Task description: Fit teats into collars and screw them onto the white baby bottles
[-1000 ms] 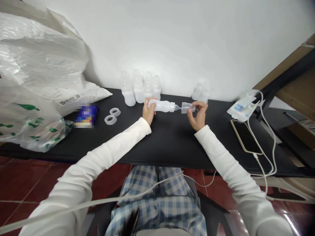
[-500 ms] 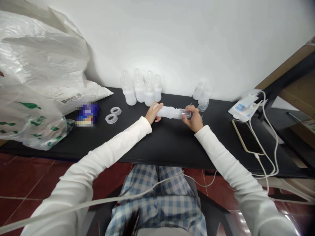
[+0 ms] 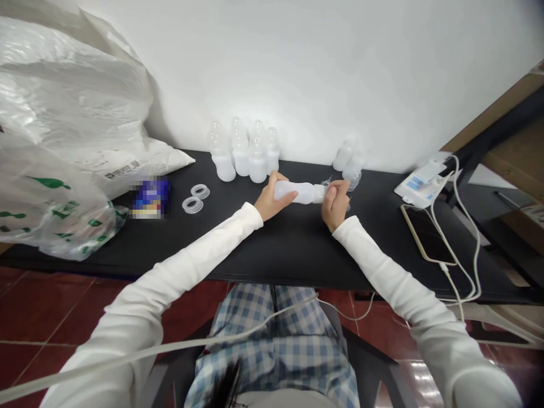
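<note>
A white baby bottle [image 3: 301,192] lies sideways in the air above the table, its base to the left. My left hand [image 3: 272,200] is wrapped round the base end, thumb along the near side. Around the other end my right hand [image 3: 335,205] is closed on the clear cap, which its fingers now mostly hide. Beyond the hands, several capped baby bottles [image 3: 258,161] stand upright by the wall. Clear caps [image 3: 351,170] are grouped behind my right hand, and small clear teats [image 3: 326,181] show partly beside its fingers.
Two white collar rings [image 3: 192,204] lie left of my hands near a blurred blue packet [image 3: 152,197]. Large plastic bags [image 3: 72,113] fill the left side. On the right are a white power strip [image 3: 420,187], a phone [image 3: 427,233] and loose cables. The black table [image 3: 289,249] ends before my lap.
My right hand has turned and closed further over the clear cap. The bottle and my left hand have shifted slightly right, the left thumb now lying along the bottle.
</note>
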### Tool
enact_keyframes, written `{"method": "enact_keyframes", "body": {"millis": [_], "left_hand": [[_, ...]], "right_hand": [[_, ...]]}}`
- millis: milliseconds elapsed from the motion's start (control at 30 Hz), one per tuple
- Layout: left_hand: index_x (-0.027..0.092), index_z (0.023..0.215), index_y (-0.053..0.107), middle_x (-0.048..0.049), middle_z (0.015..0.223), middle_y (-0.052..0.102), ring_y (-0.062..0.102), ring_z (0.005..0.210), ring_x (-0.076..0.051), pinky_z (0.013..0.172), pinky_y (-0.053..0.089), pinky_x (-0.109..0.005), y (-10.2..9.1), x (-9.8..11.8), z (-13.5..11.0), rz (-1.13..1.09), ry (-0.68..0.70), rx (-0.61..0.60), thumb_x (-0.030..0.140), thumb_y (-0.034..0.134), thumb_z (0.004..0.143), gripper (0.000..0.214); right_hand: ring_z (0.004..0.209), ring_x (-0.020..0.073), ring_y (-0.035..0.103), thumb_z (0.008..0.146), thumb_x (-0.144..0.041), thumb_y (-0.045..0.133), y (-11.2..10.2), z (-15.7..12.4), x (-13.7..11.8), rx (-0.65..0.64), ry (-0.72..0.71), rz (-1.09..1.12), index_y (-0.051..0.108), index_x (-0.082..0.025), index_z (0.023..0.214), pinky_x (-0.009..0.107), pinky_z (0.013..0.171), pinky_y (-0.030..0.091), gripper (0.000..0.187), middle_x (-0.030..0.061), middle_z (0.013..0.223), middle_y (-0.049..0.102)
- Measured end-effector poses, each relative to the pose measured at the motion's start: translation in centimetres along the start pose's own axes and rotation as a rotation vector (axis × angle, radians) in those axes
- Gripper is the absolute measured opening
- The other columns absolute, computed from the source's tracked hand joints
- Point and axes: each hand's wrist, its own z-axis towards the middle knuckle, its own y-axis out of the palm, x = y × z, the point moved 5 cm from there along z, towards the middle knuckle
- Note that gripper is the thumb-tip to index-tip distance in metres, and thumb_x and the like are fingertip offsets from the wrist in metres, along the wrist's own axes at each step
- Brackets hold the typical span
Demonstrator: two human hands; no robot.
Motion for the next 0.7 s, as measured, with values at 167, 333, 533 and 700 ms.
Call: {"method": "enact_keyframes", "body": {"millis": [167,333,533,700], "left_hand": [[0.021,0.111,0.047,-0.0083,0.112,0.063,0.065,0.100,-0.024,0.083,0.051,-0.036,-0.4,-0.5,0.3,0.265,0.237,-0.116,0.071,0.072,0.072,0.068],[0.020,0.120,0.051,-0.0107,0.117,0.065,0.063,0.108,-0.027,0.092,0.051,-0.041,-0.5,0.1,0.7,0.484,0.320,-0.243,0.060,0.074,0.078,0.061],[0.016,0.113,0.055,-0.0145,0.115,0.067,0.066,0.102,-0.029,0.090,0.053,-0.044,-0.6,1.0,0.5,0.762,0.441,-0.202,0.047,0.069,0.087,0.042],[0.018,0.123,0.050,-0.0123,0.116,0.066,0.069,0.104,-0.027,0.087,0.056,-0.040,-1.4,0.6,-0.4,0.744,0.359,-0.159,0.034,0.070,0.083,0.048]], "right_hand": [[0.068,0.0194,0.061,0.101,-0.033,0.028,0.1,0.5,-0.4,-0.098,0.091,-0.057,0.046,-0.025,0.091,0.033,0.068,0.050,0.023,0.0023,0.076,0.059],[0.071,0.0197,0.059,0.101,-0.035,0.028,0.3,0.9,0.1,-0.123,0.136,-0.006,0.046,-0.025,0.087,0.033,0.071,0.049,0.025,0.0020,0.075,0.056],[0.072,0.0186,0.059,0.102,-0.050,0.033,0.2,0.7,0.5,-0.144,0.130,0.107,0.049,-0.024,0.096,0.034,0.072,0.050,0.031,0.0027,0.079,0.059],[0.060,0.0163,0.054,0.104,-0.050,0.028,0.5,0.4,0.2,-0.250,0.021,0.241,0.045,-0.023,0.116,0.034,0.065,0.049,0.034,-0.0020,0.070,0.054]]}}
